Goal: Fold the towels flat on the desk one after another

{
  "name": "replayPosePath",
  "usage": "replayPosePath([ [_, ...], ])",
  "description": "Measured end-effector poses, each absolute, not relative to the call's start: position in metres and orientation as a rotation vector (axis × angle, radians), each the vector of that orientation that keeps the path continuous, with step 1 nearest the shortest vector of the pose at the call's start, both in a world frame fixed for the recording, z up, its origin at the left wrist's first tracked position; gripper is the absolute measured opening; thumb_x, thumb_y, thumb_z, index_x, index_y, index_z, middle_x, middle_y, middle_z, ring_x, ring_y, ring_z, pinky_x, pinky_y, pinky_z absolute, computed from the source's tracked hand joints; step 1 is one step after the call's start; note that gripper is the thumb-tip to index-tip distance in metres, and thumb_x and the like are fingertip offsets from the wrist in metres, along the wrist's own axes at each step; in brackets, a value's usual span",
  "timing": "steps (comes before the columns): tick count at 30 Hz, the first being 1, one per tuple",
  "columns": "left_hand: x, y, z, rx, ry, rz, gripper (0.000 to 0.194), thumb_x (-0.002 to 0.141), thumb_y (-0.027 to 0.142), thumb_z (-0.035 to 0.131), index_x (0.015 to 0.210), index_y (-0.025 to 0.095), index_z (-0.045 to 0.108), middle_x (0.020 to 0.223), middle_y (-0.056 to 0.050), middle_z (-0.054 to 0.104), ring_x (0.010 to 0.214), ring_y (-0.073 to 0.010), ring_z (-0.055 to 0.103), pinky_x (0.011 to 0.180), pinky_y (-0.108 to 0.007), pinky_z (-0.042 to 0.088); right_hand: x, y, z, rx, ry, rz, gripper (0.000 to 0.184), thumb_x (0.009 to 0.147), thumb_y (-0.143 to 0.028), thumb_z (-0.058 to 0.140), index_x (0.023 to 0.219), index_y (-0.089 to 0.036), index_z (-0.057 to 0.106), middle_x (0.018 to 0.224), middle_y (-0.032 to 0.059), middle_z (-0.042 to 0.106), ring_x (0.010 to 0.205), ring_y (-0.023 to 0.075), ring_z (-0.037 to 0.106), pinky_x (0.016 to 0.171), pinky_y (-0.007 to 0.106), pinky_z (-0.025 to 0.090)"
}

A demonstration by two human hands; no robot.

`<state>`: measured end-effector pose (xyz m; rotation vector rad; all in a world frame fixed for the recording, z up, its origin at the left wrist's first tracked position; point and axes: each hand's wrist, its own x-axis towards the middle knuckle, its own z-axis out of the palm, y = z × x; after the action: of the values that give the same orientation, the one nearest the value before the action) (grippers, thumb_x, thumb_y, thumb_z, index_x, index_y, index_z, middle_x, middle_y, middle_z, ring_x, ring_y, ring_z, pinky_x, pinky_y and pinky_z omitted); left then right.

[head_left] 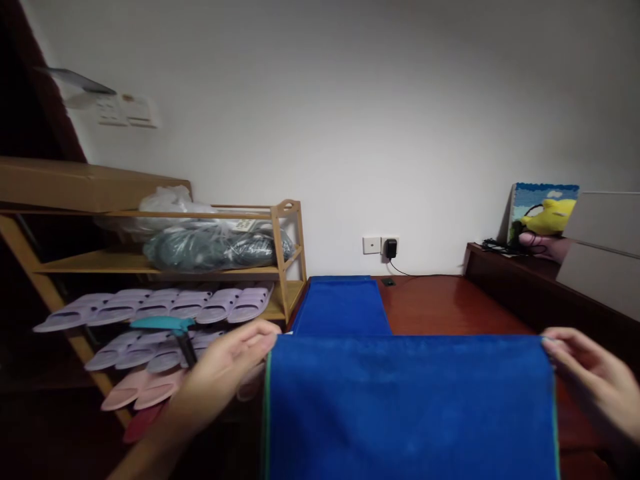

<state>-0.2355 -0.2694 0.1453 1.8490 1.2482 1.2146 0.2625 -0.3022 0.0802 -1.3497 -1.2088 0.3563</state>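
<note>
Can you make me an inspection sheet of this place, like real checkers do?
Surface: red-brown table, partly hidden by blue cloth.
Job's things: held cloth, blue with green edging, spread between both hands; flat blue cloth on the table behind it.
Clutter: slippers, a plastic bag and a box on the rack.
Hands: left hand and right hand each pinch a top corner.
Cables: black cable from the plug, along the table's back.
Surroundings: white wall; yellow toy at right.
</note>
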Motion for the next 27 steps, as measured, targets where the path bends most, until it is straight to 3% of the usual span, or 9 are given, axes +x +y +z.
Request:
replayPosePath([
  [5,-0.226,-0.227,0.092,1.777,1.08,1.096,0.038,0.08,0.056,0.054,0.074,0.018,0.056,0.055,0.004,0.052,0.052,-0.0115,0.051,0.052,-0.022,0.043,0.253,-0.25,0.031,-1.266,-1.311,0.768,0.038,0.072,-0.056,0.064,0.081,-0.02,0.056,0.067,-0.0008,0.05,0.059,0.0116,0.046,0.056,0.024,0.042],
  [15,-0.233,-0.148,0.021,1.928,1.319,1.018,0.037,0.079,0.055,0.043,0.067,0.02,0.046,0.053,0.006,0.044,0.046,-0.012,0.046,0.046,-0.022,0.036,0.249,-0.176,-0.012,-1.339,-1.432,0.929,0.048,0.061,-0.065,0.061,0.068,-0.019,0.049,0.057,-0.0043,0.042,0.053,0.0092,0.038,0.05,0.023,0.033],
  [21,-0.214,-0.128,0.005,2.048,1.644,1.181,0.029,0.085,0.045,0.026,0.071,0.024,0.04,0.057,0.005,0.041,0.053,-0.0158,0.05,0.05,-0.024,0.037,0.237,-0.134,-0.027,-1.595,-1.306,0.691,0.041,0.065,-0.063,0.045,0.066,-0.023,0.041,0.055,-0.0038,0.043,0.047,0.0108,0.039,0.045,0.024,0.031],
  [27,-0.201,-0.104,0.005,2.164,1.846,1.131,0.028,0.095,0.032,0.014,0.078,0.025,0.035,0.055,0.005,0.036,0.052,-0.0166,0.05,0.054,-0.025,0.033,0.217,-0.102,-0.038,-1.675,-1.318,0.392,0.022,0.079,-0.046,0.033,0.076,-0.024,0.036,0.072,0.0033,0.055,0.067,0.018,0.055,0.064,0.029,0.041],
])
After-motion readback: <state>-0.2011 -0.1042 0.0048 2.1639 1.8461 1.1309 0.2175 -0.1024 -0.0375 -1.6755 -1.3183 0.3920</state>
